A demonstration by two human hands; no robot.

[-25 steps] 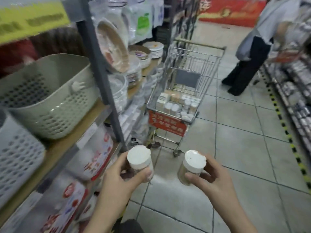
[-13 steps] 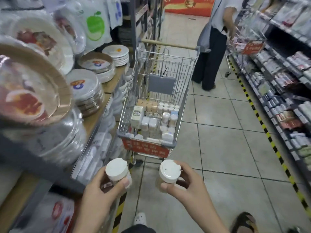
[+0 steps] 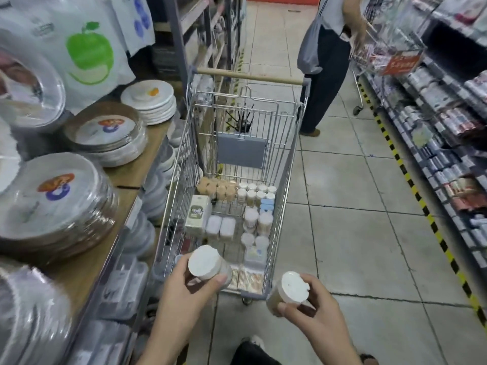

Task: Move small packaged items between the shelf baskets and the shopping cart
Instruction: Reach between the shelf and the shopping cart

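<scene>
Gripping one small white-lidded jar (image 3: 208, 267) apiece, the person's two hands sit nearest the camera; the left hand (image 3: 181, 296) curls fingers and thumb round its jar just over the near end of the shopping cart (image 3: 282, 196), while the right hand (image 3: 316, 312) pinches a second jar (image 3: 288, 289) lower and to the right, outside the cart's near corner and above bare floor (image 3: 355, 246); both wrists are cut off by the bottom edge. Just beyond the left hand's jar lie the cart's goods: one flat pack of cotton swabs (image 3: 247, 279) against the near wall, two pale oblong boxes (image 3: 220, 227) side by side, one cream carton (image 3: 197, 214) left of them, and a cluster of white-capped jars and tan rolls farther back, too small and crowded to count surely. Left of the grip, the wooden shelf (image 3: 126, 175) edge runs touching or nearly touching the cart's side, carrying four visible stacks of wrapped plates (image 3: 55, 201); the nearest stacks blur. Right of the grip, tiled aisle lies open to the yellow-black floor stripe (image 3: 434, 227). Beyond the cart's wooden handle (image 3: 250, 76), another shopper (image 3: 326, 61), head cut off, stands beside a second cart (image 3: 390, 56), partly hidden.
</scene>
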